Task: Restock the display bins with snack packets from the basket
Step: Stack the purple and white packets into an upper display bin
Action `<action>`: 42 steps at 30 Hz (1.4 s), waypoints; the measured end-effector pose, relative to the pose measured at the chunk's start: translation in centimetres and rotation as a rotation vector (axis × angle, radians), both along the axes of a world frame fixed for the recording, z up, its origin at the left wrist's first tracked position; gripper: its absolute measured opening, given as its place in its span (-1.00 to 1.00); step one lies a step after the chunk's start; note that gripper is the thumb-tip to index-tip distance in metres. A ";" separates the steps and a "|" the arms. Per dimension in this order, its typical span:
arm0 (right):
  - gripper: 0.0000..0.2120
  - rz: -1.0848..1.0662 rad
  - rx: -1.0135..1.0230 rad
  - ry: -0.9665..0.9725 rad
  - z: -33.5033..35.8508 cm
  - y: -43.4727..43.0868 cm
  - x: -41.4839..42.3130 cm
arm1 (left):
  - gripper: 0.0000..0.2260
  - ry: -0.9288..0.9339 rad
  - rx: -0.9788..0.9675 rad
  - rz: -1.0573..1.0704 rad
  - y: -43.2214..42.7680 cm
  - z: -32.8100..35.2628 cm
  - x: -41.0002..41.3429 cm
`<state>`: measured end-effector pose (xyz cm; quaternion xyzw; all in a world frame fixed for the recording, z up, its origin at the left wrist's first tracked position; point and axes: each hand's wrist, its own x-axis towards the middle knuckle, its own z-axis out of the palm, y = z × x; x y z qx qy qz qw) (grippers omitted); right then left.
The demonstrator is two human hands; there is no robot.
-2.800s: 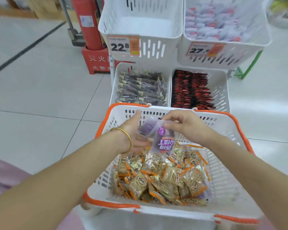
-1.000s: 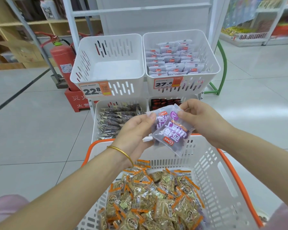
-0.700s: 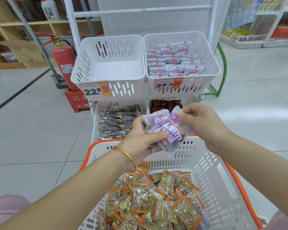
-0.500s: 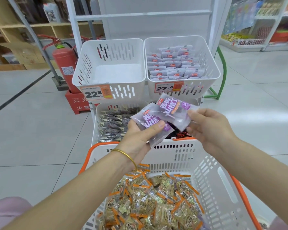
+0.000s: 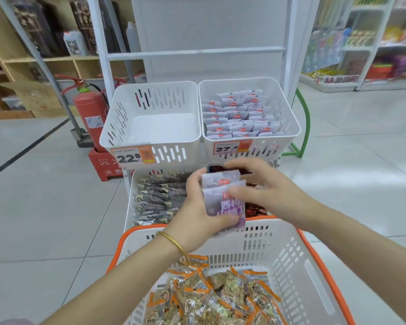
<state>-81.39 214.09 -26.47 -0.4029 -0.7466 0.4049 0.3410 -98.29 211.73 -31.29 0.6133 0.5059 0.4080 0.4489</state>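
Packets, 2 purple-white ones, sit mid-frame, pinched between my left hand and right hand above the basket rim. Upper-right bin already holds matching ones; upper-left bin looks bare, and many gold packets lie in the basket.

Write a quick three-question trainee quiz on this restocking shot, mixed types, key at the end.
1. True or false: the upper left bin, tagged 22.8, has no packets in it.
2. Pick one: the purple packets are (A) lying on the floor, (B) held by the left hand and right hand together, (C) dropped in a lower bin.
3. Short answer: which upper bin holds packets with a red logo like the held ones?
Key: 1 true; 2 B; 3 the upper right bin, tagged 27.6.
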 end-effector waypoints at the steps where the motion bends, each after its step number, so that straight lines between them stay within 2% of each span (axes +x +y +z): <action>1: -0.64 0.079 0.072 -0.086 0.5 0.7 0.1 | -0.05 0.060 -0.004 -0.028 0.4 0.5 0.1; 3: -0.65 0.143 0.155 -0.176 1.4 2.7 0.4 | 0.05 0.110 -0.003 -0.057 2.0 1.9 0.4; 8: -0.62 0.144 0.205 -0.202 4.1 10.0 1.3 | 0.10 0.140 0.108 -0.041 9.4 4.9 1.3; 11: -0.68 0.117 0.252 -0.215 5.4 14.3 1.2 | 0.17 0.155 0.174 -0.028 14.2 6.1 1.6; 13: -0.73 0.055 0.237 -0.190 5.9 17.6 1.3 | 0.12 0.128 0.194 0.000 17.3 6.5 1.5; 15: -0.76 -0.074 0.212 -0.077 5.7 21.4 1.8 | -0.06 0.135 0.258 0.106 20.2 7.0 0.8; 17: -0.76 -0.250 0.208 0.074 5.5 24.8 2.0 | -0.20 0.319 0.355 0.238 22.6 6.7 -0.5; 19: -0.76 -0.362 0.223 0.172 5.7 28.0 1.2 | -0.32 0.602 0.418 0.280 24.4 6.0 -1.8; 20: -0.76 -0.383 0.242 0.191 6.1 29.5 0.4 | -0.34 0.709 0.415 0.275 25.1 5.5 -2.1; 22: -0.76 -0.367 0.294 0.187 6.7 32.2 -1.7 | -0.35 0.797 0.398 0.266 26.1 4.6 -2.4; 28: -0.75 -0.251 0.318 -0.103 5.5 37.2 -5.5 | -0.41 0.784 0.408 0.286 26.9 3.5 -2.4; 29: -0.75 -0.237 0.310 -0.099 5.8 37.5 -5.4 | -0.42 0.783 0.408 0.281 26.9 3.4 -2.5; 33: -0.72 -0.167 0.170 0.132 6.6 37.5 -4.2 | -0.45 0.764 0.412 0.285 26.9 3.2 -2.4; 36: -0.72 -0.106 0.077 0.131 5.7 37.6 -3.9 | -0.46 0.739 0.423 0.282 26.8 3.3 -2.4; 39: -0.72 -0.083 0.058 0.044 6.6 37.6 -3.9 | -0.47 0.767 0.430 0.285 26.8 3.4 -2.4; 42: -0.74 -0.076 0.011 0.130 7.1 37.2 -2.8 | -0.46 0.824 0.502 0.341 27.4 4.5 -2.4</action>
